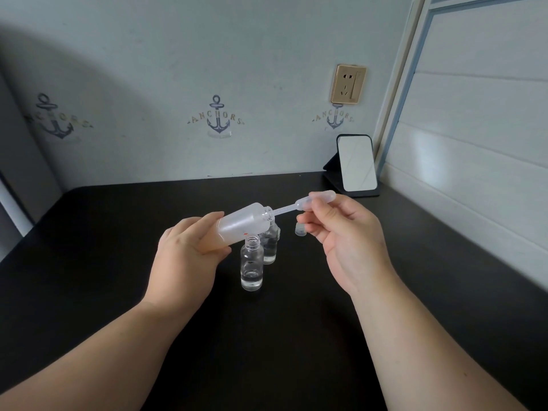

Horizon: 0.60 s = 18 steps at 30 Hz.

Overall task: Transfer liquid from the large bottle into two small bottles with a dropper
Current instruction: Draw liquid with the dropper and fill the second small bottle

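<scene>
Near small bottle stands upright on the desk, uncapped, with a little clear liquid at the bottom. Second small bottle is just behind it, partly hidden by the large bottle; its mouth cannot be made out.

Left hand is wrapped round the base of the large bottle, which is held tilted near horizontal above the small bottles, mouth to the right. Right hand pinches the dropper at the bulb end; the stem is fed into the bottle's mouth, and the tip inside cannot be seen.

Risks, as judged:
- Tilt too steep: liquid runs out the open mouth onto the desk.
- Bulb squeezed while withdrawing: charge lost.
- Low-held bottle could knock the small bottles over.

A loose cap lies behind, near the right fingers.
</scene>
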### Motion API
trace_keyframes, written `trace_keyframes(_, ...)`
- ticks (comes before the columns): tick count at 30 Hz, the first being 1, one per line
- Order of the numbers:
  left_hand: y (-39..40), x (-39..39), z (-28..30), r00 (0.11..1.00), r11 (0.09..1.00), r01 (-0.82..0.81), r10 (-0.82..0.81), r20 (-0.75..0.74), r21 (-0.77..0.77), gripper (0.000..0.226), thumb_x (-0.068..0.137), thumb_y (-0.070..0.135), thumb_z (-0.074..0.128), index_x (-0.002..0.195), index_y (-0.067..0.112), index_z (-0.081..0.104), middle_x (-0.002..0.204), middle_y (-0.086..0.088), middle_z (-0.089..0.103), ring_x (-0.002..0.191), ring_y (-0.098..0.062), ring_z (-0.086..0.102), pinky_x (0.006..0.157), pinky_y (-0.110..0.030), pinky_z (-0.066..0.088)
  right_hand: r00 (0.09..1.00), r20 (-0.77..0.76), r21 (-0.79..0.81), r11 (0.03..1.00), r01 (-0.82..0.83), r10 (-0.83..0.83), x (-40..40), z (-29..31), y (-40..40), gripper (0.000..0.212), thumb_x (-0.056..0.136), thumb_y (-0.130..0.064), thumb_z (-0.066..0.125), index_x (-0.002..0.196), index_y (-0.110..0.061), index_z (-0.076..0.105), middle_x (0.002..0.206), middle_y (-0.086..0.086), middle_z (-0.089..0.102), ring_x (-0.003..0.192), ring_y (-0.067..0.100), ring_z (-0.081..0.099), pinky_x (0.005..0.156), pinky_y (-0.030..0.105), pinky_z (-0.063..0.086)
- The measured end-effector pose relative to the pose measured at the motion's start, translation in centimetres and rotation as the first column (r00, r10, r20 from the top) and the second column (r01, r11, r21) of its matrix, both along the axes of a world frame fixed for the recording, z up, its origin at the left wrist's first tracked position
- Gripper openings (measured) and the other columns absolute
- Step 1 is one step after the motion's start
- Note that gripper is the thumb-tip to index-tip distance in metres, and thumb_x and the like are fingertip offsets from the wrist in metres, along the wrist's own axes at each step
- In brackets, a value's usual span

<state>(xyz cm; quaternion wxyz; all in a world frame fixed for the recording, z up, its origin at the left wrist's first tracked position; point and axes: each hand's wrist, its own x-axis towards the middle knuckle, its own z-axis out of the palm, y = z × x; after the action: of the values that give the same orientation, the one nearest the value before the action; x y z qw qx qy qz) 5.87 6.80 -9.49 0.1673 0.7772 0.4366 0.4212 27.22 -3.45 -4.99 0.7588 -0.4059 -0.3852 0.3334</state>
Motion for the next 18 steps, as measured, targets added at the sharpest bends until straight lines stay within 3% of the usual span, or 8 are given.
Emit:
trace_keyframes(8,0.1,0.0,0.0,0.999,0.999,-0.031,0.031,0.014,-0.015,0.059,0.084,0.019,0.078,0.136,0.038,0.057,0.112,0.023,0.051,0.116,-0.017,0.048,0.098,-0.034,0.041,0.991,-0.133,0.038,0.999,0.011,-0.006,1.5,0.4,-0.4,0.01,0.083,-0.021,0.072,0.084,-0.016,0.08,0.09,0.006,0.076,0.077,0.018,0.071,0.069,0.024,0.055)
trace_keyframes(15,0.3,-0.1,0.1,0.998,0.997,-0.048,0.051,0.042,-0.055,0.055,0.085,0.024,0.075,0.134,0.041,0.056,0.11,0.022,0.054,0.111,-0.016,0.05,0.093,-0.033,0.043,0.935,-0.354,0.09,0.994,0.062,-0.027,3.1,0.7,-0.7,0.011,0.09,-0.019,0.069,0.087,-0.009,0.072,0.087,0.002,0.074,0.076,0.015,0.07,0.071,0.023,0.056)
trace_keyframes(18,0.1,-0.1,0.2,0.996,0.996,-0.052,0.056,0.065,-0.072,0.052,0.085,0.028,0.075,0.132,0.042,0.056,0.103,0.022,0.054,0.106,-0.014,0.051,0.088,-0.032,0.042,0.901,-0.43,0.088,0.991,0.101,-0.053,3.5,0.7,-0.8,0.026,0.097,-0.017,0.064,0.075,-0.011,0.076,0.086,0.001,0.073,0.076,0.014,0.07,0.07,0.023,0.055)
